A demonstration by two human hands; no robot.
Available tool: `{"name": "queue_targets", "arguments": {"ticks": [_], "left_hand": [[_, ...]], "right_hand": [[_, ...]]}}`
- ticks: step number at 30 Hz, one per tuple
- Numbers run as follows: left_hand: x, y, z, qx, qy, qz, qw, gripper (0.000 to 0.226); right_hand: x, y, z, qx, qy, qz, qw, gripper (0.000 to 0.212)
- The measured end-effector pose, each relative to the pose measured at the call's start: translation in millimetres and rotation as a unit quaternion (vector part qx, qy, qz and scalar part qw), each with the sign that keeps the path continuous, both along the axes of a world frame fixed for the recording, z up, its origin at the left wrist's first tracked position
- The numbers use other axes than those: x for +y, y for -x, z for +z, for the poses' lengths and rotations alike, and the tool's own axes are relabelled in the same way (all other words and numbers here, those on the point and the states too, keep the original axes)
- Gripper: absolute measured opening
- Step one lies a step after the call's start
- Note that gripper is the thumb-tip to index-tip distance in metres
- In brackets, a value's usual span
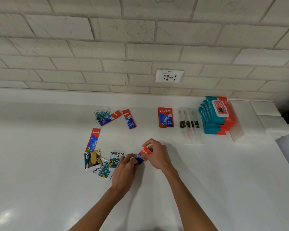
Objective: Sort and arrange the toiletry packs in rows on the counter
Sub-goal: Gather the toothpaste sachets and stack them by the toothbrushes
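Observation:
Both hands hold one red and blue toothpaste sachet (143, 155) above the white counter (207, 172). My left hand (125, 170) pinches its blue lower end and my right hand (157, 155) grips its red upper end. Three more toothpaste sachets lie loose at the left: one (92, 140), one (109, 118) over a teal sachet (101, 114), and one (129, 119). A folded toothpaste sachet (165, 117) lies farther right. White and teal conditioner sachets (115, 157) (104, 169) and a shampoo sachet (92, 160) lie in a heap beside my left hand.
Clear-wrapped toothbrushes (188, 125) lie in a row right of the folded sachet. A stack of teal and red wet-wipe packs (215, 117) stands at the back right. A wall socket (169, 76) sits in the white brick wall. The counter steps at the right (274, 127).

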State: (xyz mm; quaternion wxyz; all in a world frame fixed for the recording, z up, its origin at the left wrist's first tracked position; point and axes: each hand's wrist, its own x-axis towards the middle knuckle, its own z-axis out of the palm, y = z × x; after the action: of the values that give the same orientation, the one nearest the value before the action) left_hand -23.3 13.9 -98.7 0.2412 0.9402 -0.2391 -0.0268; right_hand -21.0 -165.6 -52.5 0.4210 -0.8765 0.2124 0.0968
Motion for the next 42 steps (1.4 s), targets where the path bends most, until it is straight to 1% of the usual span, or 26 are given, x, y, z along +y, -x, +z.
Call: {"name": "queue_targets", "arguments": {"ticks": [3, 6, 9, 11, 13, 16, 18, 23, 25, 27, 29, 32, 35, 38, 42], "left_hand": [[-1, -3, 10, 0.068, 0.044, 0.028, 0.996, 0.016], [-1, -2, 20, 0.153, 0.115, 0.049, 0.980, 0.031], [-7, 0, 36, 0.196, 0.190, 0.073, 0.959, 0.039], [-16, -3, 46, 0.209, 0.229, 0.086, 0.947, 0.036], [-27, -8, 54, 0.220, 0.255, 0.098, 0.937, 0.027], [-46, -17, 65, 0.226, 0.287, 0.109, 0.924, 0.014], [-58, -22, 68, 0.215, 0.297, 0.110, 0.924, 0.010], [-90, -35, 67, 0.229, 0.311, 0.113, 0.916, 0.010], [-102, -42, 62, 0.236, 0.299, 0.096, 0.920, 0.011], [-113, -52, 58, 0.226, 0.271, 0.069, 0.933, 0.013], [-121, -64, 53, 0.210, 0.230, 0.051, 0.949, 0.017], [-128, -82, 45, 0.186, 0.169, 0.028, 0.967, 0.023], [-134, -98, 41, 0.163, 0.094, -0.009, 0.982, 0.036], [-141, -109, 40, 0.153, 0.019, -0.045, 0.987, 0.050], [-149, -118, 36, 0.133, -0.034, -0.085, 0.987, 0.061]], "right_hand": [[1, 6, 15, -0.038, -0.032, 0.000, 0.999, 0.034], [-5, 7, 25, -0.074, -0.068, -0.021, 0.995, 0.030], [-15, 7, 30, -0.102, -0.100, -0.082, 0.986, 0.026], [-20, 11, 26, -0.134, -0.123, -0.119, 0.976, 0.021], [-22, 18, 19, -0.160, -0.130, -0.135, 0.969, 0.018], [-20, 29, 10, -0.169, -0.083, -0.153, 0.970, 0.025], [-21, 33, 9, -0.177, -0.047, -0.170, 0.968, 0.024], [-40, 29, 11, -0.181, -0.041, -0.219, 0.958, 0.021], [-54, 21, 12, -0.180, -0.043, -0.231, 0.955, 0.022], [-69, 11, 14, -0.181, -0.062, -0.254, 0.948, 0.022], [-86, -2, 16, -0.184, -0.056, -0.265, 0.945, 0.023], [-112, -25, 14, -0.153, -0.006, -0.255, 0.955, 0.018], [-133, -51, 6, -0.107, 0.057, -0.230, 0.966, 0.016], [-140, -71, 3, -0.070, 0.091, -0.211, 0.971, 0.015], [-139, -91, 3, -0.062, 0.113, -0.186, 0.974, 0.018]]}}
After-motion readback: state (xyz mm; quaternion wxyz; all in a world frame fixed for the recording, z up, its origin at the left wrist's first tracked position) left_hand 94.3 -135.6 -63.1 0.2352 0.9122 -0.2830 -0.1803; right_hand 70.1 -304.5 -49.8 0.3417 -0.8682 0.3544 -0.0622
